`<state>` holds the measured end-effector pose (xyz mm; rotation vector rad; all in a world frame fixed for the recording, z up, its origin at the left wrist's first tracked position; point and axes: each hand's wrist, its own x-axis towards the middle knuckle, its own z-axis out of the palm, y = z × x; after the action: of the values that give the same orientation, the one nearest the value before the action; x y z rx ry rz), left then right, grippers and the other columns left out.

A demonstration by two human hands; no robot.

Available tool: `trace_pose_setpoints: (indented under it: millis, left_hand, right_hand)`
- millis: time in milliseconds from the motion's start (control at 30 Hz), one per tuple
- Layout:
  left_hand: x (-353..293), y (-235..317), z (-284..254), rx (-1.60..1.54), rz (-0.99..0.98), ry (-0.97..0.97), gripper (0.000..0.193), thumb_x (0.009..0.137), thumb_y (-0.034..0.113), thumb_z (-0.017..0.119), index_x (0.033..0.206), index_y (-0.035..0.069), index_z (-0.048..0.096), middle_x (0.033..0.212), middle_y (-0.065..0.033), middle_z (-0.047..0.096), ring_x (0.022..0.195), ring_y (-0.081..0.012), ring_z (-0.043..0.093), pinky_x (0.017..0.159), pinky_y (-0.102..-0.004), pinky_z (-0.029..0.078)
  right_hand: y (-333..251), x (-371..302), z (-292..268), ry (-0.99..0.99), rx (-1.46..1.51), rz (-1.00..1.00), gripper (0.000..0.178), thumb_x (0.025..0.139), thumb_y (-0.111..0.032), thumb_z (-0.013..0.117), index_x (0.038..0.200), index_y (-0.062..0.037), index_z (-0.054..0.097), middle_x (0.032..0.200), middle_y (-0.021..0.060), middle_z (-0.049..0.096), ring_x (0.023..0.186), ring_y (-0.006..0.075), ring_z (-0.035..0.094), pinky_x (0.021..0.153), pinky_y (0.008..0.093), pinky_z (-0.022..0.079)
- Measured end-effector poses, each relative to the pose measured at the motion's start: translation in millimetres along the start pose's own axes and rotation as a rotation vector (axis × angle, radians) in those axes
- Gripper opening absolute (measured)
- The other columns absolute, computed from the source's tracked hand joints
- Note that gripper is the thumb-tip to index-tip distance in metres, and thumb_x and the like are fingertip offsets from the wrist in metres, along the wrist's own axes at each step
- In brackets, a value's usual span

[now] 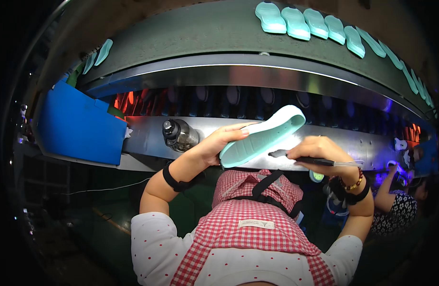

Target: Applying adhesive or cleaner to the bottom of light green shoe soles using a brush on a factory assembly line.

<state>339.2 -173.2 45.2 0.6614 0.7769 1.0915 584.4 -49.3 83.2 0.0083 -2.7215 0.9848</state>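
The left hand (pixel 224 142) grasps a mint-green shoe sole (pixel 265 138) along its left side, the thumb over the rim, and that grip is closed firmly on it. The sole is held up over the metal bench (pixel 150 136), tilted, with its hollow inner face showing, one end near and to the left, the other far and to the right. The right hand (pixel 319 148) has its grip closed around a dark-handled brush (pixel 324 162), whose head points left, just beside the right edge of the sole; whether the two touch cannot be told. On the bench to the left of the left hand stands a dark bottle (pixel 182 136) with a black lid. Farther left is a large blue panel (pixel 81 124). Beyond the bench, a dark recess glows red at its left and right ends. On the far side, a green belt (pixel 172 35) carries a row of similar pale soles (pixel 296 23) at the right, with two more at its left end. At the far right sits another person (pixel 393 209) in a patterned garment.
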Motion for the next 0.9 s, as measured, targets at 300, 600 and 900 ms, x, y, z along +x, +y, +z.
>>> trace_pose_setpoints:
  millis: [300,600,900]
  left_hand:
    - [22.7,-43.6,-3.7,-0.453,0.079,-0.035,0.049,0.085,0.027,0.047,0.124,-0.001,0.038,0.112,-0.0166,0.053,0.097,-0.0245,0.056,0.086,-0.0363,0.045]
    - [39.6,-68.1,-6.8,-0.574,0.015,-0.129,0.050,0.086,0.034,0.044,0.127,0.008,0.037,0.113,-0.0162,0.050,0.096,-0.0287,0.056,0.074,-0.0451,0.049]
    - [31.0,-78.6,-18.7,-0.594,-0.018,-0.123,0.051,0.086,0.026,0.046,0.132,0.007,0.033,0.119,-0.0133,0.050,0.101,-0.0216,0.055,0.079,-0.0404,0.048]
  right_hand:
    - [10.6,11.3,54.6,0.508,0.531,0.376,0.016,0.073,-0.001,0.061,0.088,0.0031,0.065,0.076,0.0093,0.064,0.066,0.0129,0.059,0.061,0.0227,0.045]
    - [28.7,-6.2,69.6,0.775,0.562,0.367,0.016,0.077,-0.008,0.057,0.086,0.0054,0.058,0.082,0.0158,0.063,0.063,0.0154,0.058,0.057,0.0231,0.046]
    - [33.9,1.2,68.4,1.138,0.193,0.503,0.019,0.084,-0.008,0.051,0.097,0.0042,0.058,0.090,0.0116,0.061,0.058,0.0090,0.052,0.053,0.0196,0.042]
